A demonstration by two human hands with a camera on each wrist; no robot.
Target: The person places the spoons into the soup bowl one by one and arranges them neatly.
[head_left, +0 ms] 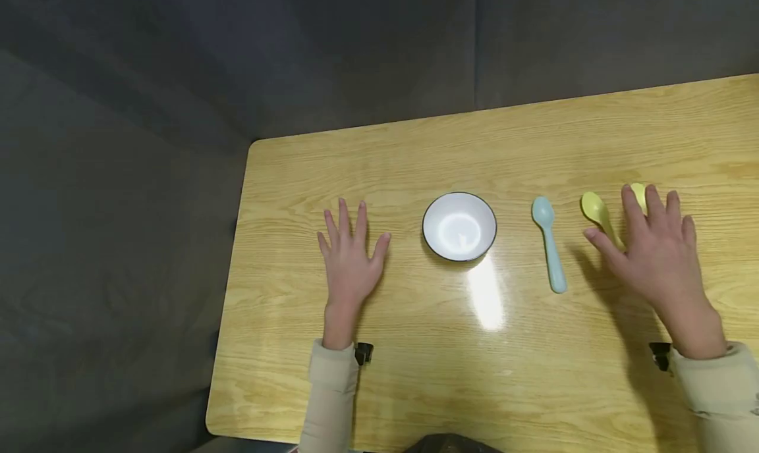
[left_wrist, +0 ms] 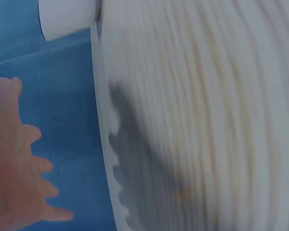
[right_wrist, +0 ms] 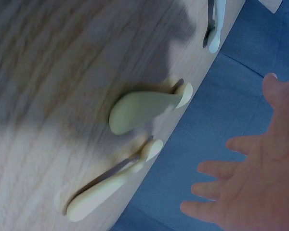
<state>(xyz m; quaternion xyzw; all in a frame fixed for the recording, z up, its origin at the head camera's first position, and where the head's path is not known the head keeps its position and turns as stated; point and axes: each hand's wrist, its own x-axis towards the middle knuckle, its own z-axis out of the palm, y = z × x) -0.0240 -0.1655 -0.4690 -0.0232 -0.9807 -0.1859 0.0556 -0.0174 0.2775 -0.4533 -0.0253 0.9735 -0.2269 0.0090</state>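
Observation:
My left hand (head_left: 348,268) is held over the left half of the table with fingers spread, and it holds nothing. To its right stands a white bowl (head_left: 439,224) with a dark rim, its side also showing in the left wrist view. My right hand (head_left: 663,259), fingers also spread, hovers over two yellow spoons. The left yellow spoon (head_left: 595,208) shows its bowl beside my thumb; the right yellow spoon (head_left: 638,191) is mostly hidden under my fingers. In the right wrist view a gap separates my palm from both spoons. A light blue spoon (head_left: 551,252) lies between bowl and right hand.
The wooden table (head_left: 415,347) has its left edge and rounded corners in view. Dark cloth (head_left: 367,51) hangs behind it and along the left. A bright light reflection falls on the tabletop below the bowl.

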